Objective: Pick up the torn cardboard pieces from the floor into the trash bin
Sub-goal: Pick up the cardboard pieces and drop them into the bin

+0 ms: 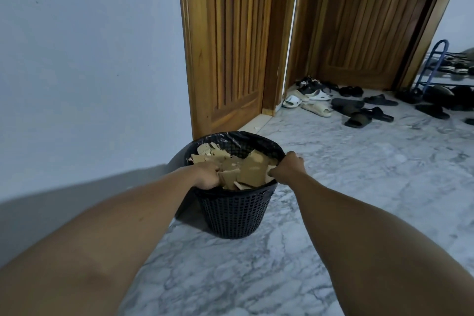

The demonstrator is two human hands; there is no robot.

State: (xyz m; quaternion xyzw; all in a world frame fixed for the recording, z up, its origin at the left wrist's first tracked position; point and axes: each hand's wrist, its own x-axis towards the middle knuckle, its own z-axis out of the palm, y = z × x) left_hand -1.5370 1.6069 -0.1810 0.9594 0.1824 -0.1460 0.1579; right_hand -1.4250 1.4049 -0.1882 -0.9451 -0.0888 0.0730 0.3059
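Note:
A black perforated plastic trash bin (234, 215), lined with a black bag, stands on the marble floor next to the wall. Several torn brown cardboard pieces (252, 170) fill it up to the rim. My left hand (208, 176) grips the bin's near left rim, fingers curled over the edge. On the right rim, my right hand (288, 168) is closed over the edge and the bag. No cardboard is visible on the floor around the bin.
A pale wall (89, 72) runs along the left. Behind the bin stand wooden doors (230, 46). Several sandals and slippers (356, 110) lie scattered on the floor at the back right, beside a blue shoe rack (436, 69).

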